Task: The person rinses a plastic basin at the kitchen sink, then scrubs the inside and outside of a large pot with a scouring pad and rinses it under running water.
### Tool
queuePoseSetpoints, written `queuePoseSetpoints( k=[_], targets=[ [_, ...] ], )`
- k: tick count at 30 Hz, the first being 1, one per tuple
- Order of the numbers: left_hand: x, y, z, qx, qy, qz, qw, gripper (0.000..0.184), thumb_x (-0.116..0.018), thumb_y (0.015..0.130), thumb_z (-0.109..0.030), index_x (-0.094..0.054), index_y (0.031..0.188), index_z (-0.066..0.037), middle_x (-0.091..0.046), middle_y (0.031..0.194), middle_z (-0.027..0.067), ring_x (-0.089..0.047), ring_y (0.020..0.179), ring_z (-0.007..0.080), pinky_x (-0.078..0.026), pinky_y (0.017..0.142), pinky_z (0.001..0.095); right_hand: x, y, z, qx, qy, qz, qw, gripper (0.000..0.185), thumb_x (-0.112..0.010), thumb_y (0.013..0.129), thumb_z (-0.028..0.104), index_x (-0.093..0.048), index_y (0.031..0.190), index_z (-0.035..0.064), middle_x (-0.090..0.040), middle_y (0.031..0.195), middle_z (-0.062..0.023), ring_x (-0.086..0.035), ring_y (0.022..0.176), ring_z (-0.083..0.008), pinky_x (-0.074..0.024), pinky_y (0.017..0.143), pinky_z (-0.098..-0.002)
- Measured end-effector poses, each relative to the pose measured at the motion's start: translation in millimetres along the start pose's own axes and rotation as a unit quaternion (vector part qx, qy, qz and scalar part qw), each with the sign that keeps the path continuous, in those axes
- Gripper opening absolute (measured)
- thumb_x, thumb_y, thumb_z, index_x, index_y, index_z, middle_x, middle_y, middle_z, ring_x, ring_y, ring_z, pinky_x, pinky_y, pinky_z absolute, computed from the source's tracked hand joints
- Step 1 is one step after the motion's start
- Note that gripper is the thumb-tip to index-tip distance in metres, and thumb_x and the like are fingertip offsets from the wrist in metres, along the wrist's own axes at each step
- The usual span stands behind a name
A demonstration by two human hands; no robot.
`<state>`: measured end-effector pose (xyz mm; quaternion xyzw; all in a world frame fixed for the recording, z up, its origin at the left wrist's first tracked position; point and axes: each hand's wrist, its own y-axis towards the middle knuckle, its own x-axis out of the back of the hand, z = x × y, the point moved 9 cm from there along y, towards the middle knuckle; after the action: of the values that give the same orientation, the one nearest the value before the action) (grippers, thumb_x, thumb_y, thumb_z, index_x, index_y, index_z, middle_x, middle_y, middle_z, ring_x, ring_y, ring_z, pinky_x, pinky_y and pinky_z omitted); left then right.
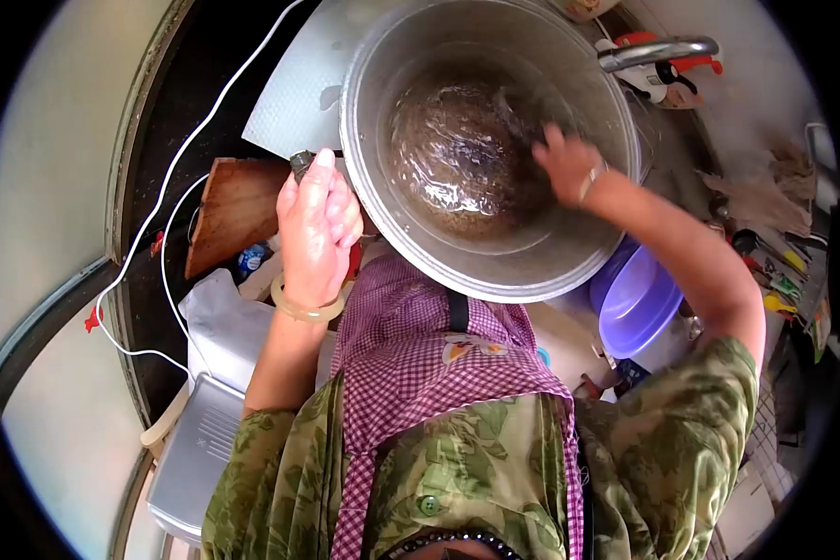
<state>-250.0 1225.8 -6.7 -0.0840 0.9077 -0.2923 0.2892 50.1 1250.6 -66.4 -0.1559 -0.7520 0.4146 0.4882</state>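
A large round metal pot holds murky, rippling water with something dark in it that I cannot make out. My left hand, with a pale bangle at the wrist, is closed just outside the pot's left rim. Between its thumb and fingers sits a small dark object, partly hidden. Over the right part of the pot's opening is my right hand, slightly blurred, above the water. Its fingers are apart, and nothing shows in them.
A metal faucet reaches in at the upper right. Purple basins stand right of the pot. A wooden board, white cables and a silver box lie to the left. Bottles stand behind the faucet.
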Motion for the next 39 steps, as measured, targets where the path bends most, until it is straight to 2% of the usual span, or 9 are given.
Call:
queuePoseSetpoints(
  k=[4, 7, 14, 18, 21, 25, 31, 34, 39],
  targets=[
    [-0.1, 5.3, 4.6, 0.013, -0.032, -0.005, 0.999, 0.03, -0.049, 0.101, -0.027, -0.044, 0.074, -0.014, -0.036, 0.056, -0.007, -0.029, 0.041, 0.0029, -0.024, 0.036, 0.0191, 16.2, -31.0, 139.4, 0.265, 0.421, 0.122, 0.859, 0.05, -0.06, 0.087, 0.029, -0.045, 0.123, -0.002, -0.052, 0.12, -0.0234, -0.049, 0.119, -0.0341, -0.0392, 0.102, -0.0447],
    [-4.4, 6.5, 3.8, 0.046, -0.002, 0.037, 0.998, 0.029, -0.051, 0.1, -0.027, -0.045, 0.075, -0.014, -0.037, 0.056, -0.0066, -0.031, 0.04, 0.003, -0.024, 0.035, 0.0191, 100.3, 8.9, 112.5, 0.212, 0.653, -0.225, 0.691, 0.05, -0.064, 0.085, 0.022, -0.042, 0.124, -0.0007, -0.051, 0.115, -0.024, -0.054, 0.109, -0.0384, -0.0452, 0.093, -0.042],
    [-16.0, -7.7, 14.7, 0.053, -0.002, 0.033, 0.998, 0.026, -0.051, 0.1, -0.025, -0.043, 0.077, -0.013, -0.039, 0.057, -0.0038, -0.034, 0.04, 0.006, -0.027, 0.035, 0.0224, 144.6, 45.4, 8.8, -0.062, 0.315, -0.621, 0.715, 0.05, -0.064, 0.075, 0.005, -0.044, 0.122, 0.0003, -0.041, 0.122, -0.0254, -0.047, 0.108, -0.043, -0.0443, 0.094, -0.0462],
    [-16.3, -14.8, 18.6, 0.034, -0.01, 0.034, 0.999, 0.029, -0.048, 0.101, -0.027, -0.041, 0.076, -0.014, -0.038, 0.058, -0.0047, -0.034, 0.043, 0.0054, -0.028, 0.039, 0.0217, 26.6, 79.2, -22.1, -0.057, 0.065, -0.404, 0.911, 0.055, -0.065, 0.075, 0.005, -0.047, 0.127, 0.0099, -0.042, 0.125, -0.0197, -0.051, 0.11, -0.0398, -0.0495, 0.089, -0.0477],
    [-18.3, -14.6, 18.2, 0.028, -0.024, 0.025, 0.999, 0.029, -0.049, 0.1, -0.028, -0.042, 0.076, -0.014, -0.037, 0.058, -0.0047, -0.034, 0.043, 0.0057, -0.028, 0.039, 0.0221, -28.9, 64.9, 10.6, -0.159, 0.248, -0.194, 0.936, 0.06, -0.067, 0.075, 0.008, -0.042, 0.13, 0.0072, -0.039, 0.127, -0.0238, -0.05, 0.114, -0.0426, -0.05, 0.09, -0.0476],
    [-24.0, -11.1, 16.3, 0.032, -0.008, 0.01, 0.999, 0.029, -0.051, 0.099, -0.028, -0.043, 0.076, -0.013, -0.039, 0.057, -0.0045, -0.034, 0.042, 0.0059, -0.028, 0.038, 0.0233, 34.2, 36.8, 75.1, 0.187, 0.508, -0.221, 0.811, 0.056, -0.066, 0.078, 0.011, -0.043, 0.129, 0.0062, -0.041, 0.12, -0.0214, -0.05, 0.111, -0.0393, -0.0454, 0.093, -0.0441],
    [-29.1, -14.2, 18.5, 0.027, 0.012, 0.007, 1.0, 0.023, -0.051, 0.098, -0.023, -0.044, 0.078, -0.014, -0.037, 0.057, -0.0048, -0.033, 0.041, 0.0057, -0.028, 0.038, 0.0229, 170.2, -62.7, 106.1, 0.279, 0.371, -0.542, 0.7, 0.059, -0.06, 0.073, -0.003, -0.05, 0.13, 0.0083, -0.042, 0.121, -0.024, -0.049, 0.111, -0.0413, -0.0446, 0.094, -0.0419],
    [-26.3, -23.1, 24.4, 0.025, 0.007, 0.014, 1.0, 0.019, -0.051, 0.098, -0.023, -0.044, 0.083, -0.014, -0.037, 0.058, -0.005, -0.032, 0.041, 0.0056, -0.027, 0.038, 0.0225, 194.3, 11.3, 51.2, 0.095, 0.299, -0.647, 0.695, 0.049, -0.056, 0.075, -0.002, -0.055, 0.123, 0.008, -0.048, 0.117, -0.0266, -0.053, 0.103, -0.0439, -0.0479, 0.088, -0.0472],
    [-14.9, -23.4, 26.4, 0.015, -0.034, 0.018, 0.999, 0.018, -0.051, 0.099, -0.021, -0.044, 0.084, -0.012, -0.04, 0.057, -0.0036, -0.036, 0.04, 0.0072, -0.03, 0.036, 0.0238, 109.6, 39.1, -102.6, -0.237, 0.155, -0.48, 0.83, 0.039, -0.054, 0.083, 0.007, -0.05, 0.122, 0.0031, -0.05, 0.116, -0.0253, -0.056, 0.1, -0.0412, -0.0487, 0.085, -0.0454]
  ],
)
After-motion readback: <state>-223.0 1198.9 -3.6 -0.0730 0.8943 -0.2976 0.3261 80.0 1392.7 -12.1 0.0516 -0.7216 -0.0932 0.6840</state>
